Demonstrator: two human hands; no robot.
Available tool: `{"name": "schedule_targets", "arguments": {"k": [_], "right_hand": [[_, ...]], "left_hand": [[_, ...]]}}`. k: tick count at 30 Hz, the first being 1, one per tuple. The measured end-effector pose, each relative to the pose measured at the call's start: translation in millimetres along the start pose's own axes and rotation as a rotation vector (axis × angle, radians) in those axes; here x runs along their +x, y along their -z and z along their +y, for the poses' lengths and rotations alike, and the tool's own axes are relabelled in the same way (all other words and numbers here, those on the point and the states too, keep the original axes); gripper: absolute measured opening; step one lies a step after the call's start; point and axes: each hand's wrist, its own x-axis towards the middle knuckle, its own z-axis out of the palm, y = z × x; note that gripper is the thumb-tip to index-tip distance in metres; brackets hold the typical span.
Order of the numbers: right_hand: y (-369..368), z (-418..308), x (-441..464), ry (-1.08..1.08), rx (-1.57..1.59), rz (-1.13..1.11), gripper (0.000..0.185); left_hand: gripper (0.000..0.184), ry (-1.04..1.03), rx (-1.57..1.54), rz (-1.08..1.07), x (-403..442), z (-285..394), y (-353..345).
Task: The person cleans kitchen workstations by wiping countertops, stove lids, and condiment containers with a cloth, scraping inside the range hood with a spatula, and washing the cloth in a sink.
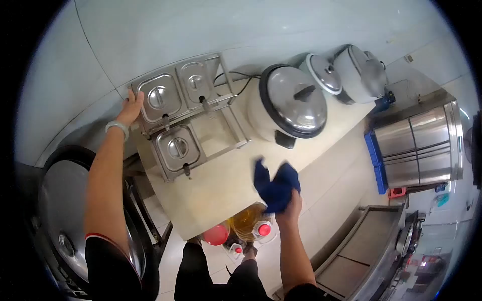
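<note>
My right hand [290, 208] is closed around a bunched dark blue cloth [276, 185], held over the front edge of the table. My left hand [131, 108] grips the back left corner of a two-tier metal rack [221, 149]. In the rack's upper tier sit two steel pans with lids, a wider lidded pan [158, 98] and a narrower lidded pan [195, 82]. Another lidded pan [176, 148] sits in the lower tier, beside an unfilled opening. Dark handles stick out from under the lids.
A large rice cooker [296, 100] stands right of the rack on the pale table [201, 203], with more cookers [361, 75] beyond. Below the front edge are an oil jug [247, 223] and a red lid [216, 234]. A big round lidded vessel [65, 205] stands left.
</note>
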Motion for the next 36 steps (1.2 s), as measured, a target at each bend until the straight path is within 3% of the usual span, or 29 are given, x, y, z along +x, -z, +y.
{"name": "schedule_targets", "arguments": {"k": [4, 5, 6, 8, 10, 11, 13, 17, 18, 20, 22, 25, 27, 28, 31, 33, 36], "right_hand": [[130.9, 4.2, -41.2, -0.155, 0.216, -0.068, 0.057], [161.3, -0.6, -56.3, -0.294, 0.147, -0.154, 0.055], [173.3, 1.9, -67.6, -0.261, 0.257, -0.202, 0.056], [194.1, 6.2, -86.0, -0.306, 0.322, -0.271, 0.057], [231.5, 9.9, -97.7, -0.455, 0.276, -0.291, 0.057], [249.4, 14.3, -96.0, -0.561, 0.298, -0.273, 0.057], [271.1, 11.7, -100.1, -0.687, 0.261, -0.253, 0.058], [311.5, -14.8, -123.9, -0.742, 0.100, -0.361, 0.054], [331.0, -12.1, -121.9, -0.723, -0.017, -0.324, 0.054], [353.7, -15.1, -125.4, -0.700, -0.172, -0.330, 0.054], [360.7, -12.5, -139.1, -0.737, -0.105, -0.355, 0.055], [356.2, -6.2, -171.8, -0.830, -0.223, -0.681, 0.056], [353.0, 20.3, -194.3, -0.849, -0.269, -0.660, 0.058], [351.4, 33.6, -209.2, -0.671, -0.549, -0.889, 0.058], [318.1, 72.9, -287.4, -0.881, -0.554, -1.014, 0.058], [296.5, 100.5, -368.2, -0.755, -0.724, -0.940, 0.058], [285.5, 180.7, -431.3, -0.697, -1.038, -0.936, 0.058]], "left_hand": [[0.081, -0.101, -0.050, 0.214, -104.1, 73.5, 28.0], [0.075, -0.224, -0.033, 0.188, -127.9, 75.1, 25.8], [0.069, -0.337, -0.006, 0.164, -158.6, 74.0, 27.7], [0.057, -0.329, -0.217, -0.183, -256.1, 95.4, 33.3], [0.053, -0.401, -0.229, -0.339, -369.7, 90.8, 28.6], [0.054, -0.278, -0.327, -0.478, -433.2, 97.4, 32.3], [0.058, -0.245, -0.390, -0.639, -531.6, 64.6, 15.9], [0.063, 0.135, -0.444, -0.651, -695.3, -1.6, -27.2], [0.063, 0.127, -0.465, -0.669, -722.2, -21.4, -38.5], [0.062, 0.145, -0.443, -0.492, -780.7, -36.5, -43.2], [0.063, 0.137, -0.479, -0.351, -833.5, -58.2, -40.0], [0.062, 0.244, -0.622, -0.251, -898.9, -72.7, -13.2], [0.061, 0.197, -0.514, -0.028, -947.7, -99.1, 2.1], [0.059, 0.228, -0.531, 0.041, -980.7, -116.9, 5.9], [0.058, 0.289, -0.528, 0.166, -1094.0, -194.1, 1.3], [0.056, 0.420, -0.622, 0.288, -1190.1, -246.8, -5.3], [0.051, 0.835, -0.382, 0.473, -1354.2, -302.7, -31.8]]}}
